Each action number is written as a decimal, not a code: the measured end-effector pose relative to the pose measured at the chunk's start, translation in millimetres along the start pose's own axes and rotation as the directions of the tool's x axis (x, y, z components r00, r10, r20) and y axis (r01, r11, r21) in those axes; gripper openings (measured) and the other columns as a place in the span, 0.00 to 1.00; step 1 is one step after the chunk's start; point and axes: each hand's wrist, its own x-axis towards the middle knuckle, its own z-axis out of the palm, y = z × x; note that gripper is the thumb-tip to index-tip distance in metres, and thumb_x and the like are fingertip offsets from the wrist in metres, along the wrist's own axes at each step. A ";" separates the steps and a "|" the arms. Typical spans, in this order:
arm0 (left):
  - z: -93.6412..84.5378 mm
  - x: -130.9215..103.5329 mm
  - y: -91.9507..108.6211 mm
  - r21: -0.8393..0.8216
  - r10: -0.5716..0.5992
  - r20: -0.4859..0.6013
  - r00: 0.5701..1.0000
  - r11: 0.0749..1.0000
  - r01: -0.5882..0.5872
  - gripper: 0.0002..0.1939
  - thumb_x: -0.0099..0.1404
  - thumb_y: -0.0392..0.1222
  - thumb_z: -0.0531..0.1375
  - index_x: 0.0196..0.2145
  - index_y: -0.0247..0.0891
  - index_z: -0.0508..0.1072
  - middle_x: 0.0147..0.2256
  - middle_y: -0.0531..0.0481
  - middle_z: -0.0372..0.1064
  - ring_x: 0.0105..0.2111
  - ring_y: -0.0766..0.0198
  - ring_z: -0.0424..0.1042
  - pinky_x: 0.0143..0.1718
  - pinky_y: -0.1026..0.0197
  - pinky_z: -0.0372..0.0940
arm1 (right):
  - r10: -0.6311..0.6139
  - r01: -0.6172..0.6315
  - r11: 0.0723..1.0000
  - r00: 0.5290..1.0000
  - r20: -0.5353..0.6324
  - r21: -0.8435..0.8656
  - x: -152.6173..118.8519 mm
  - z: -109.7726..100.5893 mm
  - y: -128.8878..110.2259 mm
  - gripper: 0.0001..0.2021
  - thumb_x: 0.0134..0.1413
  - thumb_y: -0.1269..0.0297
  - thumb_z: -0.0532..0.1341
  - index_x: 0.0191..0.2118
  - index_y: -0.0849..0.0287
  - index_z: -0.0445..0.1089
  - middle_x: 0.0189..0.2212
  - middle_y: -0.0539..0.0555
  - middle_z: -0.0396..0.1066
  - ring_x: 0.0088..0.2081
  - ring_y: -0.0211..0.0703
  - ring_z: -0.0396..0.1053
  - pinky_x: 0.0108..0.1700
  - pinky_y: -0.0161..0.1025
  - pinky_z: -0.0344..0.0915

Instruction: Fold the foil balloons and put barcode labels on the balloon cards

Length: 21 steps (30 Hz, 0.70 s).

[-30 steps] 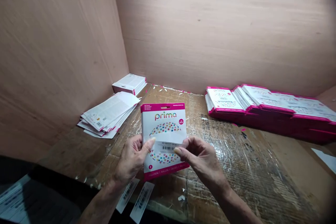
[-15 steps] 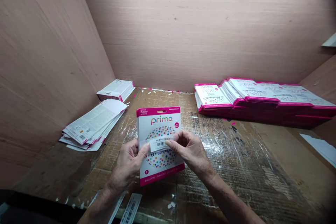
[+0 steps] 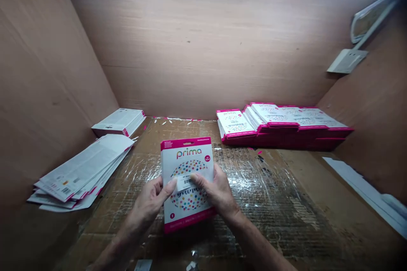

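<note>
Between my two hands is a stack of balloon packets (image 3: 187,218), white with pink bands, "prima" lettering and a dotted balloon print on the front one. My left hand (image 3: 152,197) grips the left edge, its thumb on a white barcode label (image 3: 184,182) that lies across the front. My right hand (image 3: 219,190) wraps round the right edge, with its thumb pressed on the label's right part. Fingers behind the packets are hidden. The packets are held upright, tilted back, above the cardboard-covered table.
At the back right stand stacked pink-and-white packets (image 3: 273,120). On the left lie a neat stack (image 3: 119,120) and a fanned pile of white cards (image 3: 82,169). White paper strips (image 3: 365,190) lie at right. A white socket box (image 3: 347,61) hangs in the right corner.
My view has tilted up, bringing the lamp and socket box in. My right thumb has slid left over the label, and my right fingers have moved behind the packets.
</note>
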 end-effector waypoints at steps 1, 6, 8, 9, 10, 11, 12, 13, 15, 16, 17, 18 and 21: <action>3.6 4.1 -1.0 -0.011 -0.014 -0.024 1.000 1.000 0.014 0.24 0.49 0.52 0.71 0.39 0.35 0.73 0.33 0.43 0.80 0.33 0.49 0.79 0.32 0.53 0.74 | -0.018 0.018 1.000 0.999 -0.031 -0.013 -0.5 1.1 -0.1 0.28 0.41 0.50 0.71 0.45 0.59 0.64 0.42 0.59 0.75 0.42 0.53 0.74 0.44 0.48 0.73; 7.6 28.3 3.1 0.018 0.024 -0.042 0.999 1.000 -0.023 0.33 0.40 0.54 0.74 0.39 0.35 0.70 0.35 0.40 0.80 0.35 0.46 0.79 0.36 0.50 0.74 | -0.085 0.084 0.980 0.996 0.003 -0.182 32.2 -22.3 -23.3 0.25 0.44 0.50 0.68 0.45 0.60 0.65 0.42 0.60 0.75 0.42 0.51 0.75 0.42 0.45 0.73; -10.8 33.9 8.5 0.029 0.046 -0.086 0.995 0.999 -0.043 0.38 0.35 0.56 0.74 0.41 0.35 0.68 0.38 0.38 0.79 0.37 0.46 0.79 0.36 0.51 0.74 | -0.152 0.129 0.917 0.988 -0.033 -0.378 67.9 -52.1 -43.5 0.28 0.46 0.49 0.67 0.48 0.60 0.63 0.44 0.61 0.74 0.42 0.50 0.74 0.42 0.44 0.72; -26.1 35.0 10.2 0.057 0.047 -0.141 0.989 0.998 -0.039 0.40 0.33 0.57 0.74 0.42 0.35 0.68 0.39 0.37 0.79 0.37 0.46 0.79 0.36 0.52 0.75 | -0.209 0.148 0.848 0.976 -0.063 -0.509 89.2 -69.6 -54.5 0.29 0.48 0.49 0.66 0.51 0.61 0.60 0.45 0.62 0.73 0.43 0.49 0.74 0.43 0.44 0.72; -45.0 35.0 10.3 0.092 0.033 -0.188 0.982 0.996 -0.016 0.41 0.32 0.58 0.73 0.42 0.35 0.68 0.39 0.36 0.79 0.37 0.47 0.79 0.35 0.53 0.75 | -0.276 0.116 0.700 0.954 -0.117 -0.705 111.4 -87.5 -65.0 0.30 0.52 0.49 0.63 0.55 0.61 0.58 0.46 0.62 0.73 0.44 0.48 0.73 0.43 0.43 0.71; -66.5 34.1 8.4 0.120 0.015 -0.226 0.974 0.993 0.013 0.42 0.33 0.60 0.73 0.42 0.35 0.69 0.39 0.36 0.79 0.37 0.47 0.79 0.35 0.55 0.75 | -0.324 0.008 0.483 0.931 -0.170 -0.876 133.1 -104.6 -74.2 0.31 0.54 0.48 0.61 0.57 0.61 0.55 0.46 0.60 0.73 0.45 0.47 0.73 0.44 0.42 0.70; -89.6 32.5 4.3 0.156 -0.008 -0.272 0.962 0.986 0.052 0.41 0.33 0.62 0.72 0.42 0.35 0.69 0.37 0.37 0.79 0.36 0.48 0.79 0.34 0.57 0.75 | -0.341 -0.056 0.400 0.918 -0.205 -0.915 153.1 -119.8 -81.7 0.31 0.53 0.50 0.62 0.57 0.62 0.56 0.49 0.62 0.71 0.48 0.50 0.71 0.47 0.45 0.68; -112.9 30.4 -1.9 0.187 -0.028 -0.285 0.958 0.979 0.084 0.40 0.36 0.63 0.71 0.43 0.35 0.69 0.38 0.38 0.80 0.37 0.49 0.79 0.34 0.58 0.75 | -0.355 -0.122 0.314 0.905 -0.235 -0.942 170.2 -132.4 -86.9 0.31 0.52 0.53 0.64 0.57 0.64 0.57 0.51 0.66 0.68 0.50 0.53 0.69 0.50 0.48 0.66; -154.6 25.2 -19.0 0.214 -0.035 -0.358 0.933 0.970 0.118 0.38 0.36 0.64 0.70 0.40 0.37 0.72 0.35 0.40 0.80 0.36 0.50 0.79 0.33 0.61 0.75 | -0.357 -0.226 0.188 0.891 -0.281 -0.956 193.6 -148.6 -90.8 0.26 0.50 0.60 0.65 0.53 0.66 0.64 0.54 0.71 0.64 0.54 0.60 0.64 0.53 0.52 0.61; -170.9 22.1 -28.3 0.220 -0.018 -0.396 0.918 0.969 0.114 0.36 0.35 0.65 0.70 0.37 0.38 0.73 0.32 0.42 0.81 0.34 0.51 0.80 0.31 0.62 0.75 | -0.348 -0.262 0.126 0.891 -0.290 -0.957 200.0 -151.9 -90.4 0.21 0.50 0.63 0.65 0.49 0.67 0.68 0.53 0.72 0.64 0.54 0.61 0.64 0.53 0.53 0.59; -183.1 18.3 -36.9 0.221 0.004 -0.430 0.903 0.970 0.101 0.34 0.35 0.65 0.69 0.35 0.39 0.73 0.30 0.44 0.80 0.32 0.52 0.80 0.30 0.63 0.75 | -0.333 -0.288 0.067 0.896 -0.293 -0.955 203.4 -152.1 -89.1 0.15 0.51 0.66 0.63 0.45 0.67 0.71 0.50 0.72 0.66 0.54 0.62 0.64 0.52 0.52 0.59; -190.9 13.8 -44.0 0.222 0.029 -0.453 0.891 0.972 0.081 0.32 0.36 0.65 0.69 0.34 0.39 0.74 0.29 0.45 0.80 0.31 0.53 0.79 0.30 0.63 0.75 | -0.310 -0.302 0.015 0.905 -0.291 -0.953 204.9 -149.3 -87.6 0.10 0.52 0.68 0.62 0.40 0.68 0.73 0.46 0.72 0.69 0.51 0.62 0.66 0.50 0.52 0.60; -193.1 0.9 -54.0 0.231 0.124 -0.478 0.870 0.973 -0.012 0.28 0.40 0.64 0.68 0.31 0.38 0.76 0.26 0.46 0.79 0.27 0.56 0.78 0.27 0.62 0.75 | -0.254 -0.276 -0.100 0.936 -0.244 -0.956 208.6 -121.6 -83.5 0.10 0.55 0.72 0.57 0.35 0.71 0.75 0.36 0.73 0.73 0.44 0.64 0.71 0.43 0.51 0.64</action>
